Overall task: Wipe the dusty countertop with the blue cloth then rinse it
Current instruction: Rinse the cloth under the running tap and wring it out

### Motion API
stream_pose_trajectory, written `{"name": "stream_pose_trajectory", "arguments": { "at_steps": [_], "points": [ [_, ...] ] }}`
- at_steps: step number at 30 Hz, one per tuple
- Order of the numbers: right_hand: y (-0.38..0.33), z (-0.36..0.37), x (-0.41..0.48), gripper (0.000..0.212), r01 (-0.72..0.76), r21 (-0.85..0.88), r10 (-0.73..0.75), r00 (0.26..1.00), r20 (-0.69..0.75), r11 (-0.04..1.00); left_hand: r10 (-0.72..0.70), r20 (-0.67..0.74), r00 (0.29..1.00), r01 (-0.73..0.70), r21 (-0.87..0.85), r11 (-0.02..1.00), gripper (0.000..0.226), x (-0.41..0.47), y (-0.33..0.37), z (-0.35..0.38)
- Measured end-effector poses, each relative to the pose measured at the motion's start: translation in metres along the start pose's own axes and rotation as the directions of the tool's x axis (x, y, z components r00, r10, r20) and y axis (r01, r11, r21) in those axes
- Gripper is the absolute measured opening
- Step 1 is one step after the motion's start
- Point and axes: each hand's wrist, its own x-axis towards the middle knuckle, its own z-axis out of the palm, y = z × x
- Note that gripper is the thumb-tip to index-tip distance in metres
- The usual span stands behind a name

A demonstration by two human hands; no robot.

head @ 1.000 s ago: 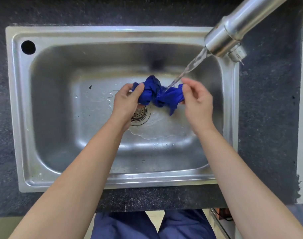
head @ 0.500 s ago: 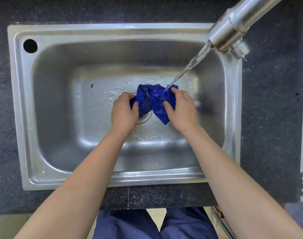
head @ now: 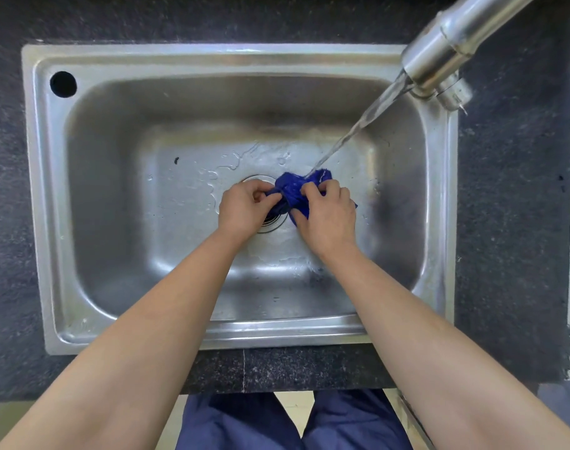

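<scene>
The left hand (head: 244,209) and right hand (head: 329,216), apart a second ago with the cloth (head: 293,190) stretched between them, are now drawn close together, almost touching, low in the sink (head: 212,56). The left hand now lies over much of the drain (head: 272,222), which showed more before. The right hand's fingers now fold over the cloth from above. The cloth is bunched into a tighter wad with less of it showing, and a corner now pokes out past the right hand's outer side. The water (head: 358,125) now strikes the wad's top edge.
</scene>
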Motion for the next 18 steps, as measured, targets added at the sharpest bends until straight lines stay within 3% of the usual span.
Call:
{"name": "stream_pose_trajectory", "arguments": {
  "at_steps": [4,9,15,18],
  "points": [
    [-0.005,0.006,-0.007,0.056,-0.023,0.046,0.025,0.999,-0.048,0.999,0.015,-0.058,0.998,-0.021,-0.112,0.993,0.006,-0.009,0.003,-0.007],
    [-0.008,0.015,-0.007,0.025,-0.039,0.196,0.079,0.977,-0.199,0.98,0.075,-0.14,0.987,-0.092,-0.117,0.989,0.011,-0.015,0.007,-0.012],
    [0.001,-0.01,-0.007,0.025,-0.161,0.396,0.261,0.942,-0.212,0.904,0.199,-0.238,0.951,-0.19,0.06,0.98,0.014,-0.012,0.0,-0.02],
    [0.017,-0.026,-0.008,0.022,-0.157,0.462,0.293,0.926,-0.238,0.873,0.14,-0.234,0.962,-0.149,-0.023,0.989,0.01,-0.013,0.0,-0.025]
  ]
}}
